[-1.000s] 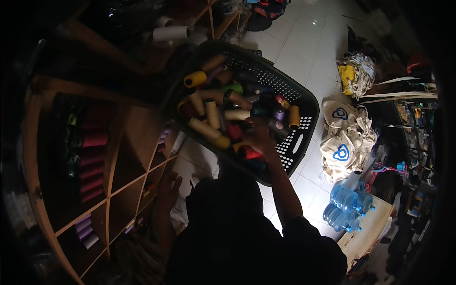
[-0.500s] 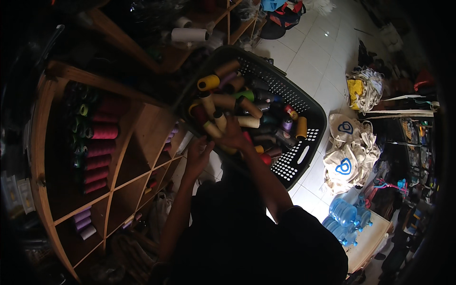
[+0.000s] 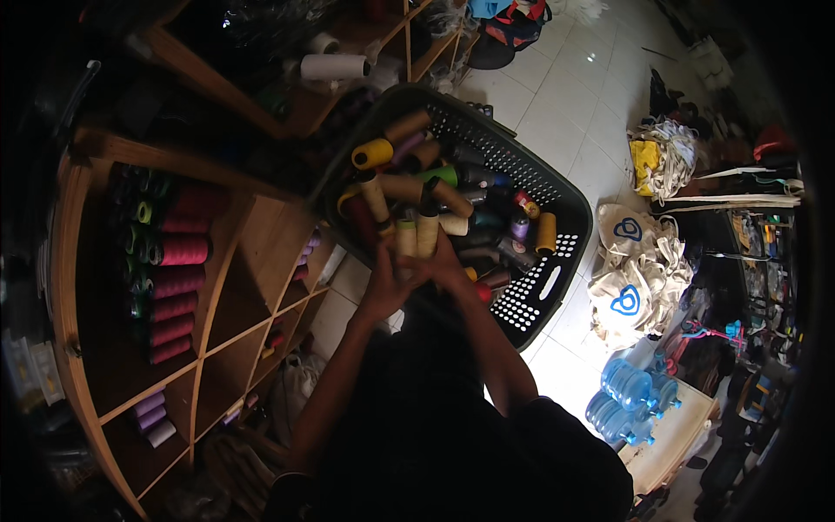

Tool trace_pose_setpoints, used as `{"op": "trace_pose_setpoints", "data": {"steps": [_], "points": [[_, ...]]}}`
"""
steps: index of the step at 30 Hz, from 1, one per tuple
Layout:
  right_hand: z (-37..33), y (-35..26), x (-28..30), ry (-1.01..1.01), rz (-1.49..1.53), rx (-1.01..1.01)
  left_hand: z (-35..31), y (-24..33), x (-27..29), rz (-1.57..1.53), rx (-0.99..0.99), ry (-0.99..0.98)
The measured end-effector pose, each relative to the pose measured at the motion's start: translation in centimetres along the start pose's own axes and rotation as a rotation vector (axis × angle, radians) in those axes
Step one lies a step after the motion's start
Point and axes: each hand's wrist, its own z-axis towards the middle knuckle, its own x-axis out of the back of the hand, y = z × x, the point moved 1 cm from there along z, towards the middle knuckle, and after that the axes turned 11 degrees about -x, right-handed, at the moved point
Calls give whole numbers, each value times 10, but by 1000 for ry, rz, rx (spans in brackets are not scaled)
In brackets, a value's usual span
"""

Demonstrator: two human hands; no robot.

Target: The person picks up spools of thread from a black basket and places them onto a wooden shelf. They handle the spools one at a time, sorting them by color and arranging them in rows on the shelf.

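Observation:
Over the near side of a dark perforated basket (image 3: 570, 187), both my hands are close together. Two cream thread spools (image 3: 426, 235) stand upright side by side between them. My left hand (image 3: 387, 285) wraps the left spool (image 3: 406, 238) from below. Fingers of my right hand (image 3: 445, 266) close round the right one, partly hidden behind it. Many more spools lie jumbled in the basket: a yellow spool (image 3: 372, 154), a green spool (image 3: 437, 174), a purple spool (image 3: 519, 228), a mustard spool (image 3: 546, 233) and several brown ones.
At left, a wooden cubby shelf (image 3: 248, 335) holds pink spools (image 3: 183, 250) and lilac spools (image 3: 150, 406). A white spool (image 3: 335, 67) lies on another shelf beyond. Rightward on the tiled floor (image 3: 539, 104) are cream cloth bags (image 3: 639, 270) and blue water jugs (image 3: 626, 387).
My left hand has moved up and right to meet the right hand. The two cream spools are now upright together between my hands, lifted from the pile.

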Motion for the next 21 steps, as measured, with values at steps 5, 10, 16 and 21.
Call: {"op": "trace_pose_setpoints", "data": {"steps": [5,10,16,21], "points": [[-10,12,19,-42,249,-115,3,-11,-2,-214,95,59],[-40,-8,43,199,-400,85,-11,3,35,-243,429,127],[-32,-28,52,-13,-151,-27,-13,14,45,-332,317,44],[-4,-48,4,-173,-169,118,-15,31,36,-419,270,75]]}}
